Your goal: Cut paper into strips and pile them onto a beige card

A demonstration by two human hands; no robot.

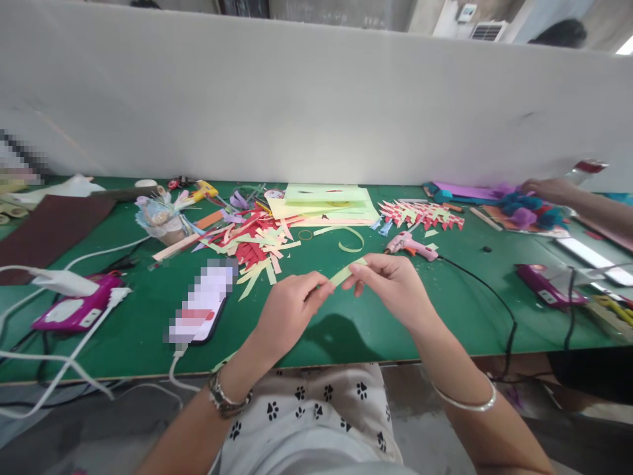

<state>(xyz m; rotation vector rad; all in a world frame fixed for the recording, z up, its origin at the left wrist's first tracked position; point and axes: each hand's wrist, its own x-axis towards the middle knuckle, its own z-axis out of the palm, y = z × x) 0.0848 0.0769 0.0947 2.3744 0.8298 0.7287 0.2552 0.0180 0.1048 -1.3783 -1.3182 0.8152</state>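
Between my two hands, above the green table, stretches a pale yellow-green paper strip [341, 274]. My left hand [293, 303] pinches its lower left end between thumb and fingers. Its upper right end is pinched in my right hand [390, 285]. Just beyond lies a curled strip of the same paper [352, 245]. A pink glue gun [411, 245] rests past my right hand, its black cord running right. Left of the curled strip spreads a pile of red, yellow and pink paper strips [254, 244].
A phone [205, 300] on a cable and a magenta power strip [82, 305] lie left. Red-and-yellow woven paper pieces [420, 214] and yellow sheets [326, 206] sit behind. Another person's arm [564, 191] reaches in at right. A white partition [316, 105] closes the back.
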